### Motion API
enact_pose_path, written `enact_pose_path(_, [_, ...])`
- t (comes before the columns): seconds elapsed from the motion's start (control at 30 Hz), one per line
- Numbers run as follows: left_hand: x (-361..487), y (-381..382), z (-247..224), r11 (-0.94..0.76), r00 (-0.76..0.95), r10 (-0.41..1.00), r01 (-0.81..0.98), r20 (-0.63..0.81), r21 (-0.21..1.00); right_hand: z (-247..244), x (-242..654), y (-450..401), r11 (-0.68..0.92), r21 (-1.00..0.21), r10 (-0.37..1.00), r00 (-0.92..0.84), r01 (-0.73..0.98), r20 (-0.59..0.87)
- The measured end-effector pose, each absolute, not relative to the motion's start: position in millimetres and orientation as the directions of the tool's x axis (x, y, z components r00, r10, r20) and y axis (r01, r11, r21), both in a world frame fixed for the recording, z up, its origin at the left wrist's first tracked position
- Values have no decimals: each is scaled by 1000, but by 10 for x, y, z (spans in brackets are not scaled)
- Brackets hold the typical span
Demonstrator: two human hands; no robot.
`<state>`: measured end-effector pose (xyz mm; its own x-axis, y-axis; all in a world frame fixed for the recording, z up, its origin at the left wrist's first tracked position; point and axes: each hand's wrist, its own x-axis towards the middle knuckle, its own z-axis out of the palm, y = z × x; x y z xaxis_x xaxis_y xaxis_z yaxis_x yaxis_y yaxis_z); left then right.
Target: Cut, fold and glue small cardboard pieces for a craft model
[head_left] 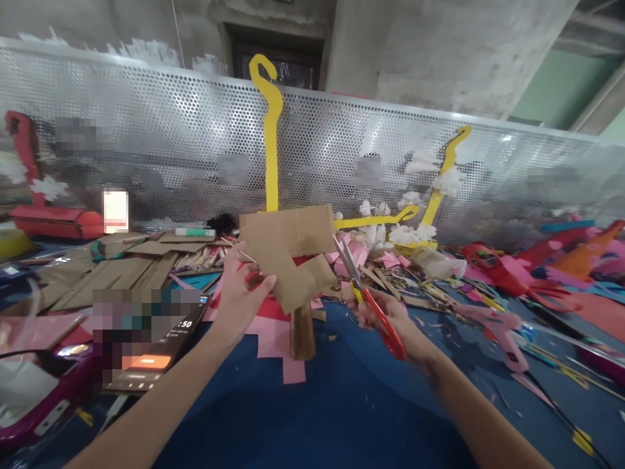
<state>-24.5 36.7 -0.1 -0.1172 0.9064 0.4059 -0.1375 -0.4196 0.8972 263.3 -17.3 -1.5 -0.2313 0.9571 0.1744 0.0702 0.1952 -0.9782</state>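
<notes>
My left hand (244, 283) is closed on the left edge of a bent piece of brown cardboard (288, 244), held up above the blue table. My right hand (383, 312) grips red-handled scissors (381, 319), their metal blades pointing up and left beside the cardboard's right edge. The blades look slightly apart. Below the cardboard are a pink stepped paper piece (273, 342) and a narrow brown cardboard strip (303, 332). Directly behind it rises a tall yellow hook-shaped piece (271, 143).
A pink glue gun (498, 326) lies at the right with its cord. On the left are a phone (166, 339), stacked cardboard pieces (117, 277) and a glue stick (195, 232). A perforated metal panel (322, 150) stands at the back, behind paper scraps and white fluffy pieces (449, 182).
</notes>
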Motion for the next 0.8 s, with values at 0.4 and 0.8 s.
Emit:
enact_pose_path(0.4, [-349,307,102,-762,-133,595,218,793,609,106,2547,-347,-2,-999,961,-277,55,-17])
enact_pose_path(0.8, [-317,230,2,-861,192,243,493,951,121,62,2461,-383,-59,-998,891,-450,2,-53])
